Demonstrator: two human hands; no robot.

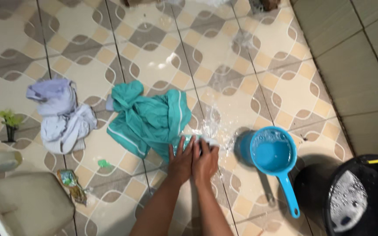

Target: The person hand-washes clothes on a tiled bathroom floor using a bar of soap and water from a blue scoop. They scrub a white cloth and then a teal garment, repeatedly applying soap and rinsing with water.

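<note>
We judge step in hand: scrubbing corner of teal garment (147, 120) on wet tiled floor (224, 57). Our left hand (181, 161) and right hand (205, 161) pressed side by side, fingers curled down, clamping bunched cloth edge under fingertips. Rest of garment spreads up-left from hands, crumpled. Foam on tiles just beyond hands. Blue dipper (273, 155) with soapy water just right of right hand; black bucket (359, 201) farther right. Lilac garment (62, 114) well apart, left. Next move, we judge, calls for firm grip and fresh stretch of cloth under palms.
</note>
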